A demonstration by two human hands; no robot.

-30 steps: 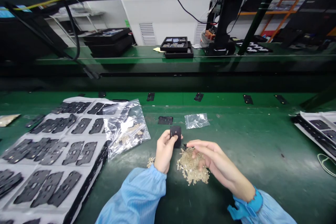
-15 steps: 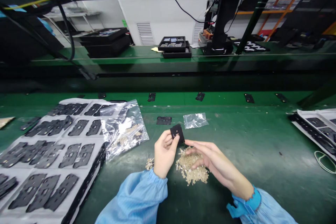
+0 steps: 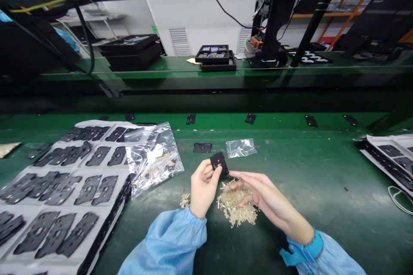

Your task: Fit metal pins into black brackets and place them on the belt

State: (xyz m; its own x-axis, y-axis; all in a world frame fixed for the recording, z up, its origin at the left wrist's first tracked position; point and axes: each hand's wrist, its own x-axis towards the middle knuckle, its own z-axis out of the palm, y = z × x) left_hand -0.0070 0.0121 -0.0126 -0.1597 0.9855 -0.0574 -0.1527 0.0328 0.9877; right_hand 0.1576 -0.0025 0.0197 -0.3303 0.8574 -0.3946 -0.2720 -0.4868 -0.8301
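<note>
My left hand (image 3: 202,188) grips a small black plastic part (image 3: 219,164), held tilted above the green table. My right hand (image 3: 258,195) reaches across a heap of small beige pieces (image 3: 237,211), its thumb and forefinger pinched at the lower edge of the black part. What sits between those fingertips is too small to name. Both arms wear light blue sleeves.
A white tray (image 3: 19,212) of several black flat parts lies at the left, with a clear bag (image 3: 153,157) of beige pieces on its corner. A small empty clear bag (image 3: 241,148) and a loose black part (image 3: 202,148) lie beyond my hands. Another tray (image 3: 389,154) sits far right.
The black part has tilted in my left hand. My right hand has moved left, bringing its fingertips up to the part's lower edge.
</note>
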